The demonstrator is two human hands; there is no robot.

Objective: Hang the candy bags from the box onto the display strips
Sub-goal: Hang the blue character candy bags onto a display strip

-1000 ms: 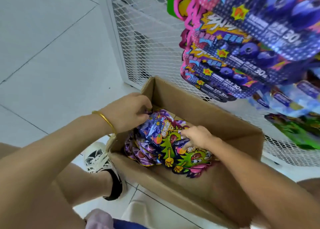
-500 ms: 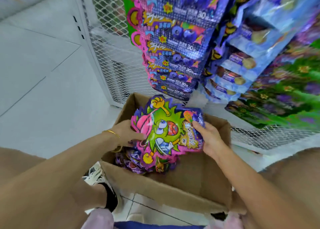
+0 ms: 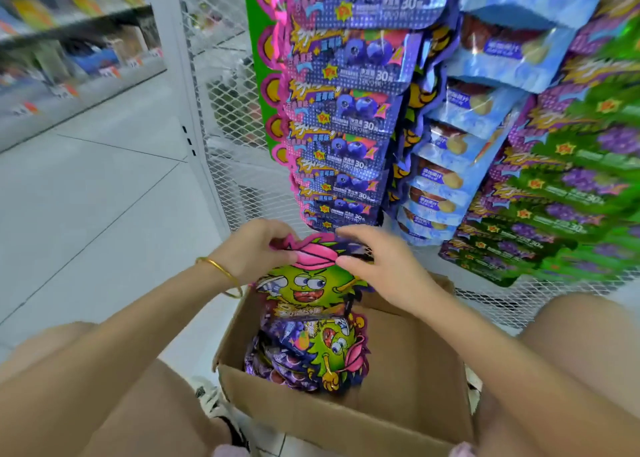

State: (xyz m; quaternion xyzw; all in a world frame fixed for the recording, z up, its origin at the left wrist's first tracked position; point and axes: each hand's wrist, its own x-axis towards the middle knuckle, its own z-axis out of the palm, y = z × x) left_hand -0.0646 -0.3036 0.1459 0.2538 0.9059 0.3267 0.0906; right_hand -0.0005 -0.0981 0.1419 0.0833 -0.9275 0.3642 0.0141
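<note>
Both hands hold one candy bag [image 3: 311, 285] by its top edge, upright above the far left corner of the cardboard box [image 3: 346, 425]; the left hand [image 3: 258, 252] pinches the pink top of the bag between thumb and fingers, and the right hand [image 3: 384, 266] pinches the same edge from the other side, thumb in front and fingers curled over behind; a gold bracelet [image 3: 221, 273] sits on the left wrist; the bag shows a green cartoon face under a pink cap, and its lower part hangs down into the box; more bags of the same kind [image 3: 311, 356] lie piled against the left wall of the box, the rest of the box floor bare cardboard; just above the hands hangs a column of purple blueberry bags [image 3: 346, 120], overlapping one another, its lowest bag close over the fingers of both hands; to its right hangs a column of pale blue bags [image 3: 467, 138], and further right a column of green grape bags [image 3: 571, 200]; a white wire mesh panel [image 3: 221, 86] stands behind them all, framed by a white post [image 3: 180, 93]; the box rests on a pale tiled floor [image 3: 104, 197] between the person's bare knees; a white and black shoe [image 3: 211, 401] shows by the box's near left corner; blurred store shelves [image 3: 69, 58] run along the upper left
</note>
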